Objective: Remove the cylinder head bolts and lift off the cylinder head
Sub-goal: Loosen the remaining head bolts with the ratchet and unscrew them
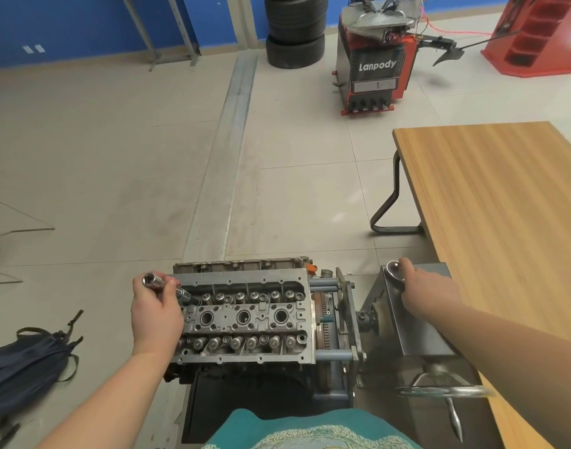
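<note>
The grey cylinder head (245, 315) lies face-up on an engine stand, showing valve springs and three round bores. My left hand (154, 315) grips a chrome socket extension (153, 280) at the head's left end; its lower end points down into the head near the far-left corner. My right hand (426, 290) rests on the stand's metal box (420, 322), fingers curled around a small shiny round piece (393, 268). Whether any head bolts remain in place is too small to tell.
A wooden table (504, 205) stands to the right. The stand's crank handwheel (439, 388) sticks out at the lower right. A dark bag (28, 361) lies on the floor at left. Stacked tyres (295, 27) and a red tyre changer (375, 59) stand far back.
</note>
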Demonstrator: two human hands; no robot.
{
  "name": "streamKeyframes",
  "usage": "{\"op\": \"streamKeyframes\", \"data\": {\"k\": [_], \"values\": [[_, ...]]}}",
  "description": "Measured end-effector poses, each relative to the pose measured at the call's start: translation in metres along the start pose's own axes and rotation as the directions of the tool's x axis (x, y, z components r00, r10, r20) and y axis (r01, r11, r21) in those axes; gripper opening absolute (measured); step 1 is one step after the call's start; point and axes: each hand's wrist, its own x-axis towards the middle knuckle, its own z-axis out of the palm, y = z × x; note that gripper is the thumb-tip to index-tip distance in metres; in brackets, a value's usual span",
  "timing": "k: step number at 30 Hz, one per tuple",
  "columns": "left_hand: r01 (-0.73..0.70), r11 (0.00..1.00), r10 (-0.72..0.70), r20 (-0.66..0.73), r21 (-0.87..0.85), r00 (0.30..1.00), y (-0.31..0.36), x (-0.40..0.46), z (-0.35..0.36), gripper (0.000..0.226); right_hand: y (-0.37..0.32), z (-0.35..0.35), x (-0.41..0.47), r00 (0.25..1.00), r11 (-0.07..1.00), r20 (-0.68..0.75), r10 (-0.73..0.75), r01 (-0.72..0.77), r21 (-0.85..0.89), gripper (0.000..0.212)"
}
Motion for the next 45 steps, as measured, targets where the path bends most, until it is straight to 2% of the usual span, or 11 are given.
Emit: {"op": "streamKeyframes", "data": {"k": [8,13,15,19,24,31,35,38,40,42,45], "values": [[-0.079,0.996,0.080,0.052,-0.029,0.995,-0.013,0.004,-0.006,0.011,-0.042,-0.024,-0.015,0.987,0.995,-0.132,0.089,-0.083,0.050,0.049],[-0.167,0.986,0.161,0.246,0.002,0.956,-0.027,0.019,-0.017,0.009,-0.177,-0.105,-0.046,0.944,0.908,-0.278,-0.177,0.266,0.324,0.035],[-0.169,0.986,0.159,0.350,-0.004,0.923,-0.033,0.031,-0.024,0.013,-0.239,-0.140,-0.062,0.913,0.850,-0.264,-0.312,0.392,0.352,0.045],[-0.207,0.978,0.165,0.528,0.021,0.833,-0.033,0.060,-0.037,0.019,-0.342,-0.188,-0.084,0.843,0.816,-0.230,-0.486,0.532,0.227,0.077],[-0.306,0.952,0.196,0.726,0.021,0.660,-0.030,0.082,-0.044,0.043,-0.406,-0.199,-0.089,0.835,0.840,-0.149,-0.529,0.541,0.053,0.051],[-0.276,0.953,0.248,0.852,-0.127,0.462,-0.034,0.111,-0.050,0.025,-0.418,-0.199,-0.089,0.807,0.816,-0.123,-0.577,0.573,-0.068,0.021],[-0.266,0.948,0.273,0.871,-0.172,0.409,-0.043,0.117,-0.048,0.018,-0.420,-0.198,-0.091,0.715,0.716,-0.068,-0.695,0.682,-0.148,0.009],[-0.239,0.937,0.336,0.837,-0.253,0.431,-0.047,0.119,-0.051,0.031,-0.417,-0.201,-0.093,0.641,0.632,-0.022,-0.767,0.750,-0.197,0.025],[-0.240,0.930,0.361,0.814,-0.278,0.454,-0.049,0.122,-0.050,0.040,-0.417,-0.204,-0.100,0.666,0.667,-0.033,-0.745,0.743,-0.054,0.030],[-0.250,0.922,0.384,0.791,-0.296,0.477,-0.049,0.122,-0.048,0.046,-0.421,-0.208,-0.104,0.791,0.791,-0.079,-0.607,0.611,0.037,0.036],[-0.241,0.909,0.417,0.750,-0.340,0.513,-0.049,0.117,-0.044,0.041,-0.431,-0.210,-0.100,0.905,0.903,-0.092,-0.415,0.397,-0.165,0.048]]}}
